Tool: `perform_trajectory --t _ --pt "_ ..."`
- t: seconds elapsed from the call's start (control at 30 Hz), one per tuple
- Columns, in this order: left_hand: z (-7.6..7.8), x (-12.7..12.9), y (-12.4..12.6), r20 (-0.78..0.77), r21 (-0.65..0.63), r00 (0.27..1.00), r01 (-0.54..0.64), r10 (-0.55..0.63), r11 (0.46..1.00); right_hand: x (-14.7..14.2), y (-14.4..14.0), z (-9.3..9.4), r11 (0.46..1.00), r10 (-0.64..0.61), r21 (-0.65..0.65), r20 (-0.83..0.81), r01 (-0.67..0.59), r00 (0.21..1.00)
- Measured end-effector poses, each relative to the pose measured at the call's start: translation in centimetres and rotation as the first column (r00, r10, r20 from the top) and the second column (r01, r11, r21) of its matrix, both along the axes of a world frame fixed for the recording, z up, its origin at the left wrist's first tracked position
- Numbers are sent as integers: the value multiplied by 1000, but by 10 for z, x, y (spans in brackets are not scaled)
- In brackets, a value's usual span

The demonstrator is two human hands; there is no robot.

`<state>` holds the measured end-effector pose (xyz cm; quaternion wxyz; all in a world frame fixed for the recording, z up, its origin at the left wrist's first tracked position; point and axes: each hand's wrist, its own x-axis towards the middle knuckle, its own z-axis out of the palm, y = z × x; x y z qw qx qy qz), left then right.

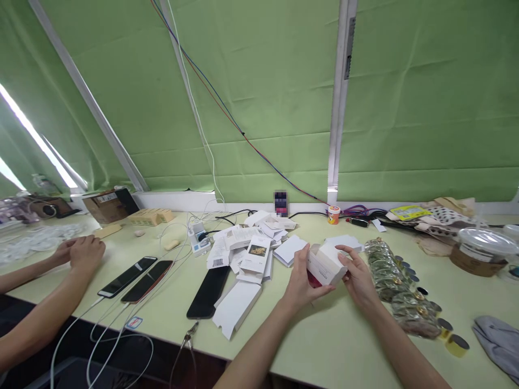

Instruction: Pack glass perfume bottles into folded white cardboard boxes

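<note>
A: Item one, the small white carton (326, 263): where is it being kept?

B: It is being held just above the pale green table (332, 340), near centre, between both hands. The left hand (300, 281) is being curled half-closed round its 9 o'clock side; the right hand (359, 275) is being pressed to its 3 o'clock end, fingers loosely bent. It is probably being braced from both sides so a flap can be worked; something red is showing beneath, though what it is cannot be told.

A: Item two, surroundings?

B: A heap of flattened cartons (251, 251) is being kept at 10 o'clock of the carton, within reach. A row of wrapped packets (395, 281) is being laid out at 3 o'clock. Three phones (148, 275) are being charged at 9 o'clock, beside a co-worker's hands (81, 251), which are resting clasped on the table.
</note>
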<state>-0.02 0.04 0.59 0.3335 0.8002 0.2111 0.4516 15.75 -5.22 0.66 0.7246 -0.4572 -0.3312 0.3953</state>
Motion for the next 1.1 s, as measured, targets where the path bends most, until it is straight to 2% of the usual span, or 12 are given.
perform_trajectory --t 0.23,0.33,0.43,0.6,0.67,0.77,0.9,1.0,1.1 --pt "-6 3 -1 -41 -141 983 170 -177 975 2 0 -2 1000 0 -4 -81 0 997" --pt "-14 6 -1 -51 -141 987 144 -152 979 -2 0 -3 1000 18 -19 -65 -19 998" --pt "-20 9 -3 -32 -169 992 113 -120 979 -5 1 -5 999 1 -32 20 0 1000" --pt "-26 15 -8 41 -243 997 69 -61 968 -4 5 -9 990 -140 58 219 131 966" --pt "-27 17 -7 38 -251 999 47 -39 967 -3 5 -10 986 -159 81 270 142 950" --pt "-28 18 -6 20 -228 1000 27 -24 973 -2 4 -9 993 -107 81 226 91 968" --pt "-28 18 -5 31 -239 1000 12 -5 971 -1 2 -8 992 22 122 113 -36 993" --pt "-27 18 -6 30 -248 1000 0 8 969 0 3 -11 989 68 123 152 -87 986" --pt "-28 18 -7 29 -249 1000 3 4 969 1 7 -15 993 54 95 197 -74 979"
